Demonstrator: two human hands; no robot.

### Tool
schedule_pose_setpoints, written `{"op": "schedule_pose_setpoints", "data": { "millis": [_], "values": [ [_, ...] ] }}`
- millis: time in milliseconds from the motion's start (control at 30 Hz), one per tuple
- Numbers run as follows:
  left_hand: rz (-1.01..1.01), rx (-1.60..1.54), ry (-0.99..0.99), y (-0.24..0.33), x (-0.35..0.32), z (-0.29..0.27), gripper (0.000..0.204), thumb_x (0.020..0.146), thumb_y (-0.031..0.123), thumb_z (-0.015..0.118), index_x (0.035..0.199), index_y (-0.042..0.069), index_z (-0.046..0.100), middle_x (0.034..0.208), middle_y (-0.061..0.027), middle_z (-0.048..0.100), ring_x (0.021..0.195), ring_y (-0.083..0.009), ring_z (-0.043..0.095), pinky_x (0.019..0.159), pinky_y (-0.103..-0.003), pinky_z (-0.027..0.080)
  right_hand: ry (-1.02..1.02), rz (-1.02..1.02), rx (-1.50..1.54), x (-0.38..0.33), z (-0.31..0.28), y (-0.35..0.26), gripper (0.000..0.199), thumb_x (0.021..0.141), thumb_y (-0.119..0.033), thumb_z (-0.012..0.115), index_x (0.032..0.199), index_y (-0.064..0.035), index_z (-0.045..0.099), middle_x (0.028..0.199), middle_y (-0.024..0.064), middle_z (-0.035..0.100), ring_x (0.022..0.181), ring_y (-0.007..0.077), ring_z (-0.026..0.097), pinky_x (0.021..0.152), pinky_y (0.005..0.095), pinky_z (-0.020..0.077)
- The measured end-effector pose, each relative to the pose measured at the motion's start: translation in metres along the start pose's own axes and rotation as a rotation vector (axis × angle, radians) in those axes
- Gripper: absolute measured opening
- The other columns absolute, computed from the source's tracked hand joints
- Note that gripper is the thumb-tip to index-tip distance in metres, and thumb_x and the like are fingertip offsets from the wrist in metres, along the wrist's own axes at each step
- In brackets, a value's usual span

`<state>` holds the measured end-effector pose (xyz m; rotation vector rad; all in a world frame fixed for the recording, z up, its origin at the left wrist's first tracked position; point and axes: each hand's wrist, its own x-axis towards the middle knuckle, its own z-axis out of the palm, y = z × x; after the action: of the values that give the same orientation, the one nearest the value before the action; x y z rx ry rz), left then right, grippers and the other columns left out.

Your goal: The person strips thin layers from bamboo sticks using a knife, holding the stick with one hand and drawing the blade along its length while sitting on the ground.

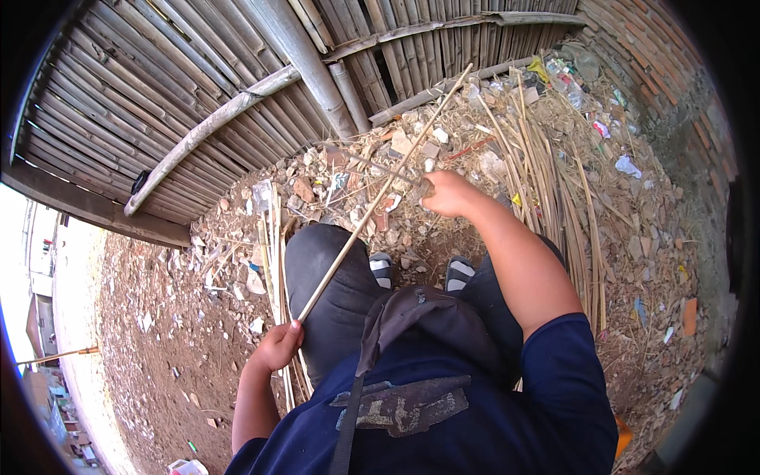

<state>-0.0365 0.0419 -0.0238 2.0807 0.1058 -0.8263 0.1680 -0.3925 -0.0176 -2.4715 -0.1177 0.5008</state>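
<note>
A long pale bamboo strip (pixel 343 252) slants from my lap up toward the bamboo wall. My left hand (pixel 279 346) is closed round its near end, beside my left thigh. In my right hand (pixel 450 195), out past my knees, is the handle of a thin knife (pixel 388 168). Its narrow dark blade points left and crosses the strip; I cannot tell whether it touches. A bundle of long split bamboo strips (pixel 554 190) lies to the right of my right leg. More bamboo strips (pixel 276 265) lie along my left leg.
Ahead stands a bamboo wall (pixel 206 95) with a thick post (pixel 305 63). A brick wall (pixel 657 47) rises at the right. Stones, broken brick and plastic litter (pixel 627 166) cover the dirt around my sandals (pixel 381 270).
</note>
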Motion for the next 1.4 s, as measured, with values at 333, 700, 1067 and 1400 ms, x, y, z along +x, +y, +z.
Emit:
{"op": "schedule_pose_setpoints", "data": {
  "millis": [333,700,1067,1400],
  "values": [
    [0.006,0.01,0.026,0.008,0.006,0.003,0.061,0.11,0.049,0.031,0.074,0.007,0.056,0.061,-0.0002,0.05,0.057,-0.0124,0.046,0.055,-0.028,0.039,-0.088,-0.212,-0.141,0.004,0.023,0.0,0.027,0.079,-0.023,0.071,0.103,-0.0101,0.072,0.099,0.017,0.071,0.096,0.0363,0.068,0.082,0.0462,0.0543],
    [-0.038,0.1,0.043,0.003,0.009,0.0,0.067,0.108,0.053,0.032,0.072,0.004,0.059,0.062,-0.0039,0.054,0.061,-0.0169,0.052,0.064,-0.033,0.046,-0.038,0.037,-0.03,0.01,0.015,0.003,0.028,0.083,-0.022,0.07,0.104,-0.0049,0.069,0.095,0.0181,0.07,0.092,0.0317,0.069,0.081,0.0444,0.0551],
    [0.098,0.629,0.528,0.037,-0.007,0.028,0.05,0.105,0.041,0.045,0.077,0.002,0.059,0.065,-0.0247,0.062,0.069,-0.0465,0.064,0.063,-0.055,0.049,0.095,-0.196,-0.213,-0.018,0.009,-0.01,0.033,0.081,-0.029,0.073,0.104,-0.0071,0.067,0.094,0.0186,0.071,0.093,0.0381,0.069,0.082,0.0489,0.0552],
    [0.284,0.575,0.612,0.009,0.015,0.031,0.044,0.104,0.036,0.05,0.075,0.003,0.05,0.06,-0.0243,0.055,0.06,-0.0484,0.058,0.055,-0.054,0.043,0.086,-0.095,0.03,0.005,-0.003,0.003,0.027,0.08,-0.021,0.072,0.101,-0.0043,0.068,0.09,0.0171,0.071,0.088,0.0338,0.07,0.079,0.0459,0.055]
  ]
}}
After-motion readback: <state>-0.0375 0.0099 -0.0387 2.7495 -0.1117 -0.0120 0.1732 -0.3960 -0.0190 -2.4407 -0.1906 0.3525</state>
